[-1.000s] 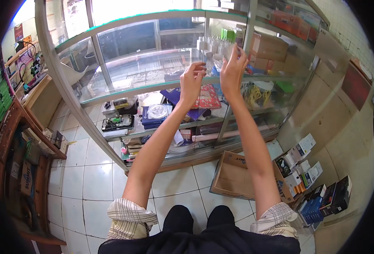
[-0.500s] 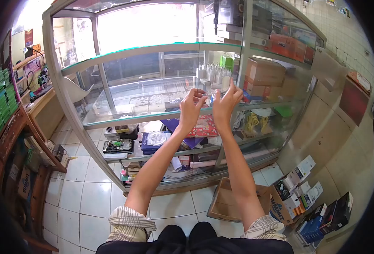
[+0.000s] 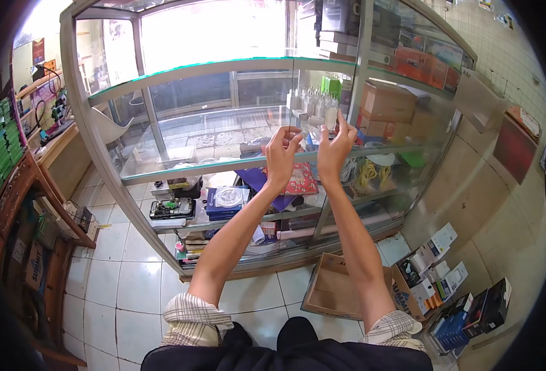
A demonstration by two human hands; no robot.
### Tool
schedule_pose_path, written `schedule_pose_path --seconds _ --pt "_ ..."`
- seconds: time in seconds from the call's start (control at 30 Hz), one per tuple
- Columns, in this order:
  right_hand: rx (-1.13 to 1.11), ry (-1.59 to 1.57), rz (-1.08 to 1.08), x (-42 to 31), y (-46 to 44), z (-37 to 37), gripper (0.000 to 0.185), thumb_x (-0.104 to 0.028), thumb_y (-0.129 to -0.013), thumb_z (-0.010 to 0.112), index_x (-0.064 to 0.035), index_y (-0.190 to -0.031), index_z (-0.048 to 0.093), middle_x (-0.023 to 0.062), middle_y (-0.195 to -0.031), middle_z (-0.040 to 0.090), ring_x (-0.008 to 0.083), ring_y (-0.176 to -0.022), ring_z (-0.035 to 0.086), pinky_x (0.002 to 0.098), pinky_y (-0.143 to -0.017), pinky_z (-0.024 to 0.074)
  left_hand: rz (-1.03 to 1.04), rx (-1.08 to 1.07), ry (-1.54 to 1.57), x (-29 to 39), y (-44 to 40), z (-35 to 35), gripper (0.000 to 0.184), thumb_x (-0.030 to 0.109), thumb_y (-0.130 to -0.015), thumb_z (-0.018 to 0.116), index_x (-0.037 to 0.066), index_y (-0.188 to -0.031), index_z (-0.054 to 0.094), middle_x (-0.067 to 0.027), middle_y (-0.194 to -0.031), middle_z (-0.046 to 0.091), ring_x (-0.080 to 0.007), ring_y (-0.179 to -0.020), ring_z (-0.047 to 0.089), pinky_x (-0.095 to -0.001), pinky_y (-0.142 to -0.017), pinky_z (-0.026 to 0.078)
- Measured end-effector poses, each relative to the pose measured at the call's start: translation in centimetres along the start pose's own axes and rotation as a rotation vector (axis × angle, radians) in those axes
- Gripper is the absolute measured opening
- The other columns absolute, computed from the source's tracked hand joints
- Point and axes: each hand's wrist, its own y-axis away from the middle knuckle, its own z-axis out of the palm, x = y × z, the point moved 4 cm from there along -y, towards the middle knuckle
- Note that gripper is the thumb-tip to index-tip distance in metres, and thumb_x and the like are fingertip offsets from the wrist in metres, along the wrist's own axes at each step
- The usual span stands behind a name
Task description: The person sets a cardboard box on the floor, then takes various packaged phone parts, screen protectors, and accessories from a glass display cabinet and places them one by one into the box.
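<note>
Two hands are raised mid-frame before the glass cabinet (image 3: 223,66): the left hand (image 3: 280,156) curled, the right hand (image 3: 333,154) fingers up. I can't tell whether either grips anything. White bottles (image 3: 313,105) stand beyond, upper centre; moving calls for care near glass.

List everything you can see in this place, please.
Glass cabinet with metal frame: one, clear and grey, centre
Small plastic bottles: several, white, inside cabinet
Closed cardboard boxes: several, brown, cabinet's right side
Flat floral-patterned item: one, red, lower shelf
Round coil: one, white, on blue boxes, lower shelf
Open cardboard box: one, brown, floor
Stacked packages: many, green, far left
Wooden furniture: one, reddish-brown, left
Small clutter: uncounted, mixed colours, shelves and right side
Rolled plaid sleeves: two, cream, on forearms
Hands (left, right): two, bare, before cabinet
</note>
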Motion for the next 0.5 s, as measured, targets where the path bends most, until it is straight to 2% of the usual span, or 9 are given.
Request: schedule_pose_path --seconds 0.2,0.3,0.5 --pt "-0.064 -0.090 -0.011 -1.9 1.2 1.2 0.042 0.001 -0.076 0.057 -0.0026 -0.117 0.049 0.0123 -0.096 0.044 0.0257 -0.089 0.047 0.0355 -0.081 0.0379 0.051 0.130 0.012 -1.0 0.3 -2.3 0.019 0.015 -0.082 0.057 0.003 -0.096 0.057 -0.0050 -0.074 0.057 -0.0106 -0.064 0.054 -0.0240 -0.059 0.045" --pt "-0.087 -0.100 -0.082 -3.6 3.0 3.2 0.041 0.004 -0.076 0.055 -0.0027 -0.117 0.049 0.0123 -0.095 0.044 0.0249 -0.088 0.048 0.0346 -0.078 0.0390 0.043 0.164 -0.018 -0.9 0.4 -6.1 0.019 0.015 -0.083 0.057 0.003 -0.097 0.057 -0.0052 -0.075 0.057 -0.0109 -0.066 0.054 -0.0239 -0.059 0.045" --pt "-0.159 -0.208 -0.094 -9.1 7.6 7.4 0.043 0.008 -0.075 0.054 -0.0029 -0.117 0.050 0.0123 -0.095 0.045 0.0238 -0.087 0.048 0.0335 -0.077 0.0398 0.020 0.222 -0.039 -0.1 1.1 -14.8 0.020 0.017 -0.084 0.057 0.003 -0.097 0.056 -0.0035 -0.076 0.056 -0.0096 -0.066 0.054 -0.0225 -0.060 0.045"
